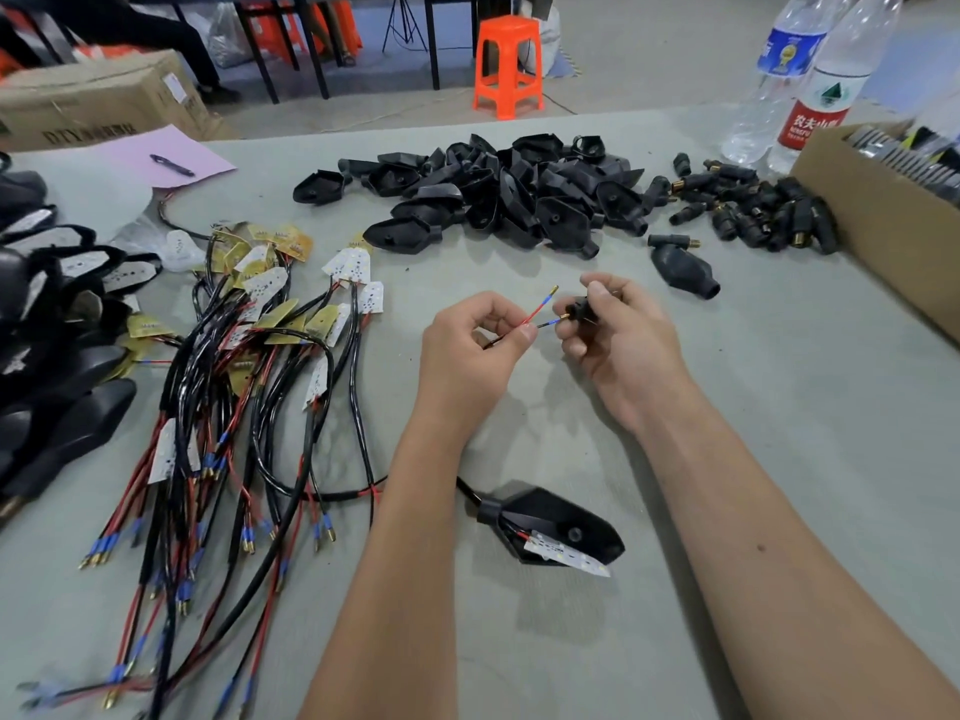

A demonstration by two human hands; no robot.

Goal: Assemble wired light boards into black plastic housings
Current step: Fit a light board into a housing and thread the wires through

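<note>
Head view: the left hand pinches the red and black wire ends, their tips aimed rightward at the small black stem piece gripped in the right hand, just beside them. The housing holding its light board lies on the tabletop nearer the person, between the forearms.

Taking the housing with a light board as landmark: bare table lies to its right and nearer the viewer. A tangle of wired boards crowds its left; a heap of black housings blocks the far side.
</note>
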